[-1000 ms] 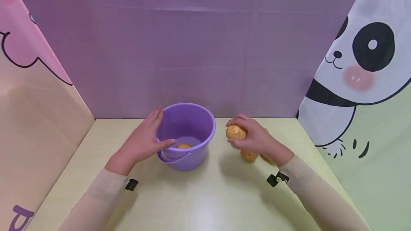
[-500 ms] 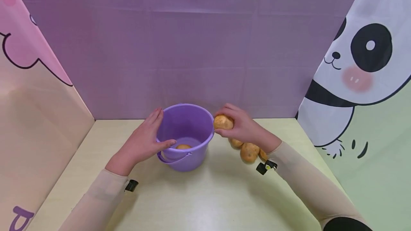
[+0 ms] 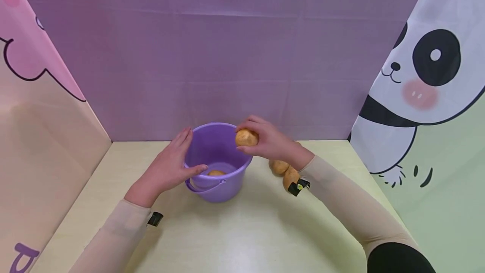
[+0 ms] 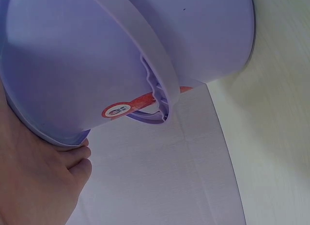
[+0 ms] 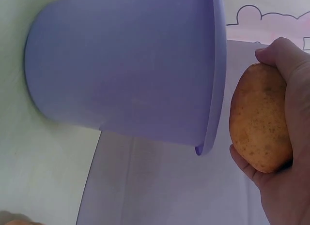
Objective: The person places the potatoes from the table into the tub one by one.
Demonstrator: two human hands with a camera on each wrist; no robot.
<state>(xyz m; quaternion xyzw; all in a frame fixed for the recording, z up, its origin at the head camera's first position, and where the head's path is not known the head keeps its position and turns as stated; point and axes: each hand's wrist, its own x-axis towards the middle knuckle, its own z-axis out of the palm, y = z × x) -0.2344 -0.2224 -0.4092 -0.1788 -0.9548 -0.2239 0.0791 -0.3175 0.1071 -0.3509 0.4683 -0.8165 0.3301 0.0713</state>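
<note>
Standing on the yellow table (image 3: 242, 231), the purple bucket (image 3: 219, 161), steadied by the flat left hand (image 3: 166, 167). Now raised from beside the pile (image 3: 284, 169) to just over the rim: a potato (image 3: 246, 137), gripped by the right hand (image 3: 270, 142). Seemingly ready for dropping in.

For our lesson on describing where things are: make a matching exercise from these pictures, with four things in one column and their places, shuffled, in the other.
Things:
1. left hand
2. held potato
3. potato in bucket
4. spare potatoes

Places:
A. on the bucket's floor
B. on the table, right of the bucket
C. against the bucket's left side
D. in the right hand, above the rim

Pairs: 1-C, 2-D, 3-A, 4-B
</note>
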